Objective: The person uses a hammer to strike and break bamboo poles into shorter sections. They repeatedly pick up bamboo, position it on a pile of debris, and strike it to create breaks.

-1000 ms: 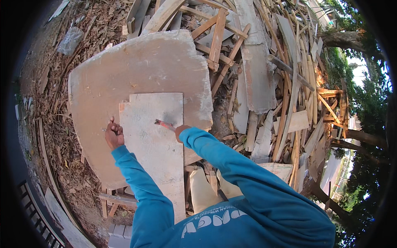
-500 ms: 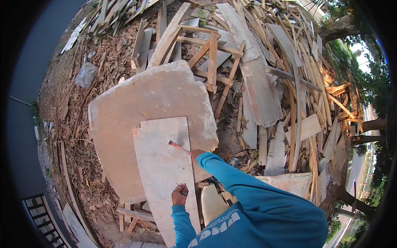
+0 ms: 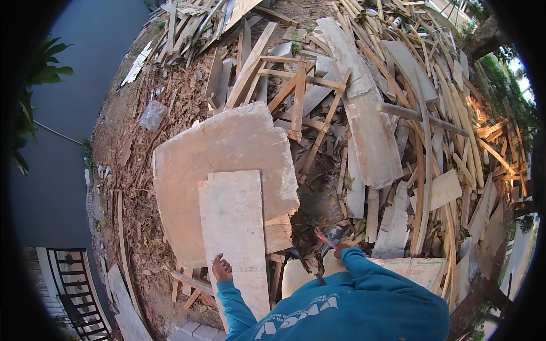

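Note:
My left hand (image 3: 222, 269) is closed above the pale wooden board (image 3: 234, 213), its fingers curled around what look like thin nails, too small to see clearly. Held low at my right side, a hammer (image 3: 324, 236) with a red handle sits in my closed right hand (image 3: 340, 250). Its head is blurred and passes in front of my dark shoe (image 3: 335, 232). The pale board lies lengthwise over a larger brown plywood sheet (image 3: 193, 153) with a ragged, broken right edge.
Nailed wooden frame pieces (image 3: 298, 96) lean beyond the sheet. Long planks (image 3: 369, 136) and poles (image 3: 463, 119) are heaped to the right. Dry leaves and a clear plastic bag (image 3: 153, 115) cover ground at left, beside a grey wall (image 3: 68, 142) and a black metal rack (image 3: 77, 290).
My right hand has drawn the hammer back from over the pale board to my right side. My left hand has shifted slightly left, and the view has swung.

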A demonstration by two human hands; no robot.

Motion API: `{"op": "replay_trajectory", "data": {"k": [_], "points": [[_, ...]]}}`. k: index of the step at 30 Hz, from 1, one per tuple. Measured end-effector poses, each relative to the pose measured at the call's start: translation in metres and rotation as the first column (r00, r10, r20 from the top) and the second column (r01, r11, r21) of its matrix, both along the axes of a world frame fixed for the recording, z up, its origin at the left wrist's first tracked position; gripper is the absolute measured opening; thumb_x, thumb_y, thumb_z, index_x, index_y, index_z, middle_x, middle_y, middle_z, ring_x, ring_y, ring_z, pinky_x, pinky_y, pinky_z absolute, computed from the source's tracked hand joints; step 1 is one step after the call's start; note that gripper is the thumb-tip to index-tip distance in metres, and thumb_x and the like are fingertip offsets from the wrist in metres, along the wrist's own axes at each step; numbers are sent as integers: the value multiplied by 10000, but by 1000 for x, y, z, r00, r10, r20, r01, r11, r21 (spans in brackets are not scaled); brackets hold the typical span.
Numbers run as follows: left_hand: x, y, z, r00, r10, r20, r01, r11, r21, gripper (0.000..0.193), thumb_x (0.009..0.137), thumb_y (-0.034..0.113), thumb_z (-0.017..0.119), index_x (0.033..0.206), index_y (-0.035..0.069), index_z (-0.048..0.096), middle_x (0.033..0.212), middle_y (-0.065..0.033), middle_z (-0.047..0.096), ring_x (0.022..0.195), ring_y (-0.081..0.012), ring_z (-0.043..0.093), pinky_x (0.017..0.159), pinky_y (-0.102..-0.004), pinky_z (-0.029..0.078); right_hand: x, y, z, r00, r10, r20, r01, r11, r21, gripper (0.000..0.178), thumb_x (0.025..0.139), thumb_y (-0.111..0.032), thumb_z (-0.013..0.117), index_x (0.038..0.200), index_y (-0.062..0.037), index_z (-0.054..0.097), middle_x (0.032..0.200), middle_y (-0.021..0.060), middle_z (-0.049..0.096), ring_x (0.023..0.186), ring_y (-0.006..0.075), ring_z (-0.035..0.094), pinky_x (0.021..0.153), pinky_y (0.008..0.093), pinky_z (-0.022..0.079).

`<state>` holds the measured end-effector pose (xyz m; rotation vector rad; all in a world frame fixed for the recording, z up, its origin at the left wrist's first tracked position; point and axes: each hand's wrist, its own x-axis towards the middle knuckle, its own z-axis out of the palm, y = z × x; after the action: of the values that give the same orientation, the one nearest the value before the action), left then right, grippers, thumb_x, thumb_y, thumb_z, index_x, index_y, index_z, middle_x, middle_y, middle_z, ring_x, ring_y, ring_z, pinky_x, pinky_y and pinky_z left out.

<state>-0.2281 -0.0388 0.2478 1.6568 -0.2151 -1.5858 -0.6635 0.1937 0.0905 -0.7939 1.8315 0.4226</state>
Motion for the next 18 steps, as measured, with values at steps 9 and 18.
{"op": "replay_trajectory", "data": {"k": [9, 18], "points": [[-181, 4, 4, 917, -354, -181, 350, 935, -55, 227, 970, 260, 445, 1022, 53, 521, 622, 27, 363, 489, -86, 326, 410, -234, 272, -170, 233, -57, 885, -421, -198, 450, 883, 136, 325, 870, -185, 502, 1165, -101, 609, 1049, 179, 605, 997, 322, 577, 778, 415, 495], [-288, -18, -39, 632, -736, 241, 736, 668, 112, 253, 940, 228, 441, 943, 17, 581, 607, 18, 464, 457, -104, 406, 408, -263, 337, -201, 258, 25, -187, -980, 75, 981, -182, 66, 48, 876, -92, 466, 915, -89, 437, 565, 70, 374, 451, 212, 378, 422, 405, 287]]}}
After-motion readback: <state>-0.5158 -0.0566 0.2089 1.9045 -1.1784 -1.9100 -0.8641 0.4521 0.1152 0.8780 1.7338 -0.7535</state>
